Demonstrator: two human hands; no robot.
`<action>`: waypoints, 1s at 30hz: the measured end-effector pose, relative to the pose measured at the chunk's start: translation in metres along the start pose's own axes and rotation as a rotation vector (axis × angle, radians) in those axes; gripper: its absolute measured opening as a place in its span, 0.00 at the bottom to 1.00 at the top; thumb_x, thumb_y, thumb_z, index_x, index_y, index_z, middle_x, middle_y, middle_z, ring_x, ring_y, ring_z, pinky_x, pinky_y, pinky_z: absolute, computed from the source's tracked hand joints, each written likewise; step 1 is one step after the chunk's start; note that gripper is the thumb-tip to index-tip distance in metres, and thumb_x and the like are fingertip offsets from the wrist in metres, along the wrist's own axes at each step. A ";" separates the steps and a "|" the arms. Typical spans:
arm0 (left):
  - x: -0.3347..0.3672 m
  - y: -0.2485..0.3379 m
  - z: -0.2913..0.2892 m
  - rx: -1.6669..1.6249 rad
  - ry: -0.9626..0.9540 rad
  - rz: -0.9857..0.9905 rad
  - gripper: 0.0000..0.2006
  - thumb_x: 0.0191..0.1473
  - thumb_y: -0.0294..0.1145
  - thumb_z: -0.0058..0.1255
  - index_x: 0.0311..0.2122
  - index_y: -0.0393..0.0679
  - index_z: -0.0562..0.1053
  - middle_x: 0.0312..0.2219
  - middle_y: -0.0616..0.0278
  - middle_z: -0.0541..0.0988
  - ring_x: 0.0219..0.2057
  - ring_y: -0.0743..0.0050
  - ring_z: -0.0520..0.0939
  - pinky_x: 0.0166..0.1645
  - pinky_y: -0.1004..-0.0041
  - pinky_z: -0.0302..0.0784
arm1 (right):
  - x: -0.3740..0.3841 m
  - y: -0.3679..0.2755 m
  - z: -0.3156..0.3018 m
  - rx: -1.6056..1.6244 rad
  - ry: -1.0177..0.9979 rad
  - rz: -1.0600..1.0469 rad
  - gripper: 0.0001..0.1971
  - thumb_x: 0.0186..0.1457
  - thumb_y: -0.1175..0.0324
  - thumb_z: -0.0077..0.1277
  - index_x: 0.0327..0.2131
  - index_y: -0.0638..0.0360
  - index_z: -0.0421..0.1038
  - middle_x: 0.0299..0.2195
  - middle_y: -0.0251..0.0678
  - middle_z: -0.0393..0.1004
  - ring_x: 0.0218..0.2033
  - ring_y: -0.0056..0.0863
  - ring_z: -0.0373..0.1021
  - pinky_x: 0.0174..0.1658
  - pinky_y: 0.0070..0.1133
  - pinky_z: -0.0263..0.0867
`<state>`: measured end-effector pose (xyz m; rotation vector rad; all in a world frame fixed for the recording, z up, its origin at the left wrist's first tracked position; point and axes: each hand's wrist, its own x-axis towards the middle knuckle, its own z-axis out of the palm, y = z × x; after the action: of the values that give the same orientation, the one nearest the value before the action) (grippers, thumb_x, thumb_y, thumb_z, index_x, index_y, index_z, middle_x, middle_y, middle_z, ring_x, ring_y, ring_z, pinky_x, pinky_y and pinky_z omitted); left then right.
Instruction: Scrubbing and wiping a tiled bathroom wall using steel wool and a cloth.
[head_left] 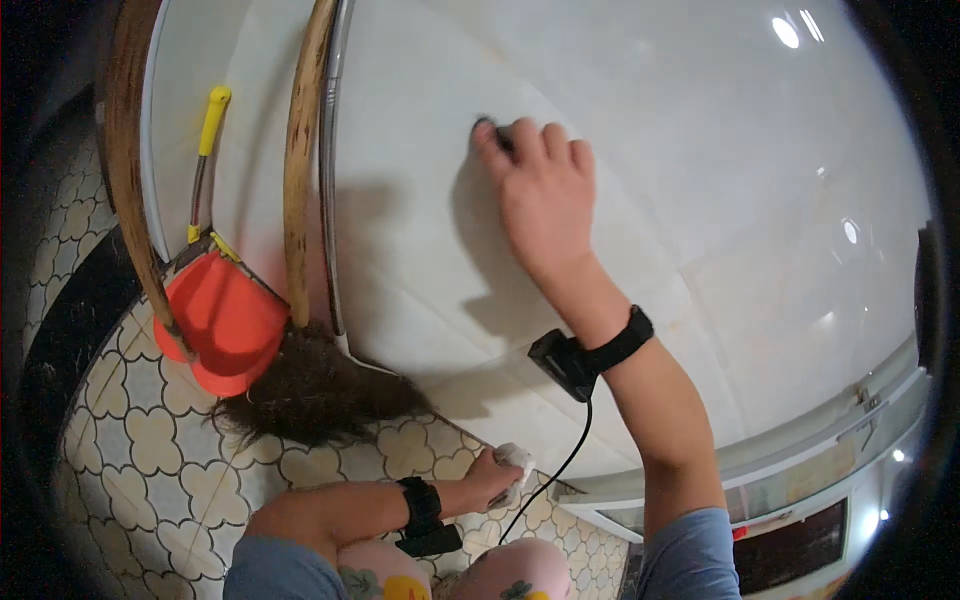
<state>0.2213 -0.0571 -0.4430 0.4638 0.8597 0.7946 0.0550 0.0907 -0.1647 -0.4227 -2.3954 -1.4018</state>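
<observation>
My right hand is raised against the pale, glossy tiled wall. Its fingers are closed around a small dark object, mostly hidden by them and too small to name, which is at the wall's surface. Lower down, close above my knees, my left hand grips a crumpled white wad. Whether the wad is cloth or paper I cannot tell.
A red dustpan, a dark bristle broom, a yellow-handled tool and long poles lean at the wall to the left. Patterned tiles cover the floor. A glass-fronted cabinet stands at right. A cable hangs from my right wristband.
</observation>
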 end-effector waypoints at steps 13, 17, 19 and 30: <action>-0.006 0.006 0.000 -0.012 -0.017 0.075 0.34 0.38 0.34 0.59 0.51 0.36 0.59 0.42 0.53 0.70 0.40 0.64 0.74 0.40 0.66 0.73 | 0.044 -0.016 0.027 -0.061 0.122 0.034 0.11 0.45 0.70 0.46 0.35 0.57 0.71 0.29 0.32 0.64 0.33 0.28 0.61 0.35 0.24 0.55; -0.014 0.019 -0.011 -0.023 -0.030 0.030 0.34 0.38 0.34 0.59 0.51 0.35 0.59 0.42 0.53 0.70 0.42 0.63 0.72 0.44 0.67 0.71 | 0.023 -0.040 0.038 -0.007 0.061 -0.048 0.11 0.45 0.70 0.46 0.34 0.57 0.71 0.28 0.33 0.65 0.33 0.29 0.62 0.35 0.25 0.56; -0.015 0.025 -0.013 0.032 0.003 -0.014 0.35 0.38 0.35 0.60 0.52 0.36 0.59 0.42 0.53 0.70 0.42 0.63 0.72 0.44 0.67 0.71 | 0.018 -0.040 0.038 0.027 0.073 -0.090 0.11 0.45 0.70 0.45 0.35 0.57 0.71 0.29 0.33 0.65 0.34 0.29 0.62 0.35 0.25 0.56; 0.012 0.010 -0.003 -0.011 -0.037 -0.009 0.29 0.41 0.39 0.57 0.48 0.38 0.63 0.38 0.55 0.72 0.38 0.67 0.74 0.39 0.69 0.72 | 0.093 -0.024 0.055 -0.083 0.233 -0.050 0.10 0.44 0.70 0.45 0.31 0.58 0.72 0.31 0.33 0.67 0.35 0.30 0.63 0.38 0.27 0.56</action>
<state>0.2197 -0.0415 -0.4440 0.4630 0.8223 0.7798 -0.0459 0.1363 -0.1690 -0.2082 -2.1809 -1.4874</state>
